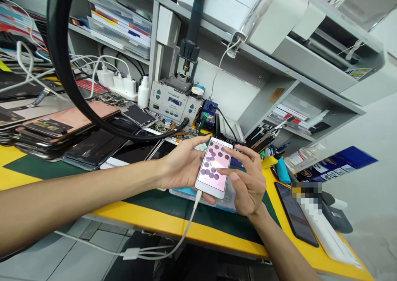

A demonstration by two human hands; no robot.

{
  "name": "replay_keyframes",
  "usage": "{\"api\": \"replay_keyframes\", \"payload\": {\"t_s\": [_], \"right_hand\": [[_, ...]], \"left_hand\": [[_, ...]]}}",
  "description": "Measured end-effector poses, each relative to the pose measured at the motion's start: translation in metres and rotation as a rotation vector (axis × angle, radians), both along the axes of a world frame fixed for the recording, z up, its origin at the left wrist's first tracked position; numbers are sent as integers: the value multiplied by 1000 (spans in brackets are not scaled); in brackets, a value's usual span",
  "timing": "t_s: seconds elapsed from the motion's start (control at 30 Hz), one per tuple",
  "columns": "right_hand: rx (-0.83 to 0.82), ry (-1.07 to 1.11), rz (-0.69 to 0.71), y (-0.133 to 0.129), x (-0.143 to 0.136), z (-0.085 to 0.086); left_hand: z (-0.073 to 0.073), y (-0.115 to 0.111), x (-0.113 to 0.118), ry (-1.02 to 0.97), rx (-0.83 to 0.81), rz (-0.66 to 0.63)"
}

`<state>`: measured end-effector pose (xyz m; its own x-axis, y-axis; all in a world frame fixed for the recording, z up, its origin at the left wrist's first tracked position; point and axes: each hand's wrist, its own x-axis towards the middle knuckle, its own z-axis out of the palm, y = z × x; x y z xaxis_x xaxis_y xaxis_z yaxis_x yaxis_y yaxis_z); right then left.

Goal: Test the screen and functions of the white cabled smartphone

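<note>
A white smartphone (206, 176) with a lit pink screen full of dark round spots lies tilted in my left hand (182, 162), which grips it from beneath and along its left side. Plugged into the phone's lower end is a white charging cable (192, 214), which hangs over the table edge to a splitter (131, 253). Over the phone's right side is my right hand (250, 186), holding nothing. Its fingers are apart, the index fingertip at the middle of the screen and another finger near the top right.
Stacked phones and screens (62, 128) fill the left of the bench. A hot-air station (173, 103) stands behind, its black hose (57, 66) arching across the left. A dark tablet (296, 214) and a white box (328, 235) lie right. Under the phone is a clear-and-blue case (182, 193).
</note>
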<state>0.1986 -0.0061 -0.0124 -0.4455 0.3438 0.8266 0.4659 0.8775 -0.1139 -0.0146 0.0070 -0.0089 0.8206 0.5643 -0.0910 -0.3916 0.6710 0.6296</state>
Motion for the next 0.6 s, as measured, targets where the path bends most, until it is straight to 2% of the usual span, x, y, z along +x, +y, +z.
{"api": "replay_keyframes", "payload": {"t_s": [0.27, 0.6], "right_hand": [[-11, 82, -40, 3, 4, -4], [-37, 47, -74, 3, 2, -3]], "left_hand": [[0, -1, 0, -5, -1, -3], [0, -1, 2, 1, -8, 5]]}}
